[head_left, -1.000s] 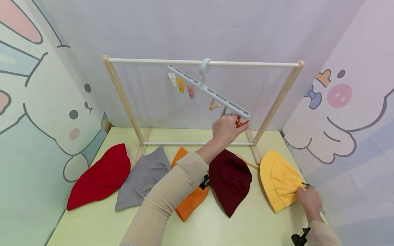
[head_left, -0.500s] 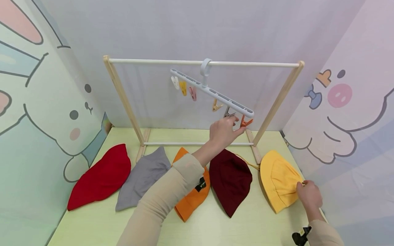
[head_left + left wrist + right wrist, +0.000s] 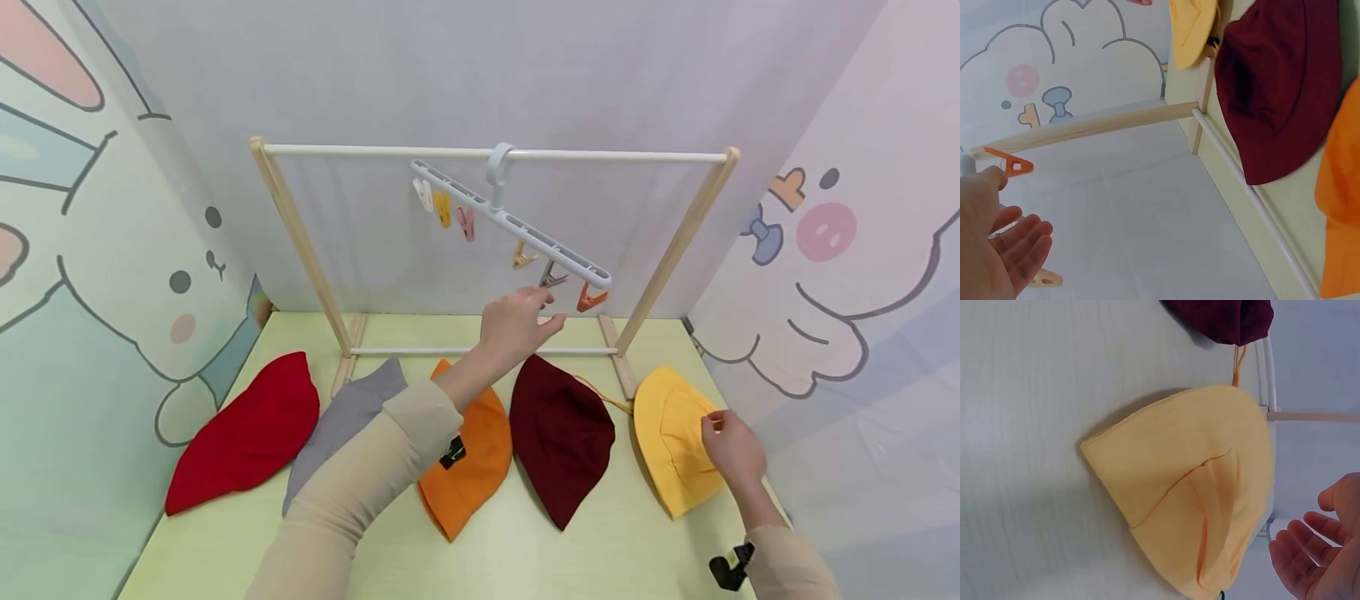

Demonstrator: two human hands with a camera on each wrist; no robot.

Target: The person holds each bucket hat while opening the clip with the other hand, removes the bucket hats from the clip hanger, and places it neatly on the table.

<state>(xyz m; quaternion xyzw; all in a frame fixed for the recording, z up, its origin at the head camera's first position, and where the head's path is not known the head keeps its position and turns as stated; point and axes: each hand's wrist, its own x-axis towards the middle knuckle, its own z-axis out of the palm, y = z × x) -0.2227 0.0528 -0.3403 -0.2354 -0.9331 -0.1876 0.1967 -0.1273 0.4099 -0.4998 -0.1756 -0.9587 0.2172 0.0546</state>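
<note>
My left hand [image 3: 517, 325] hovers with relaxed, loosely bent fingers just below a grey clothespin [image 3: 552, 275] and left of an orange clothespin [image 3: 591, 298]. Both pins dangle from the right end of a pale blue-grey hanger bar [image 3: 558, 248]. Nothing shows between the fingers in the left wrist view. Over the crown of a yellow bucket hat [image 3: 660, 433] is my right hand [image 3: 735, 450], fingers slightly bent and holding nothing. In the right wrist view a gap separates that hand from the hat [image 3: 1172, 462], which lies on the table with its cord behind.
Maroon [image 3: 562, 442], orange [image 3: 476, 475], grey [image 3: 348, 417] and red [image 3: 247, 433] hats lie in a row. A wooden-post rack with a white rod [image 3: 615, 156] carries the hanger. White [image 3: 423, 195], yellow [image 3: 442, 209], pink [image 3: 466, 223] and tan [image 3: 522, 255] clothespins hang from it.
My left hand has come off the orange clothespin and moved left and slightly down. The hanger has swung slightly. My right hand has left the yellow hat's tip and shifted up and left.
</note>
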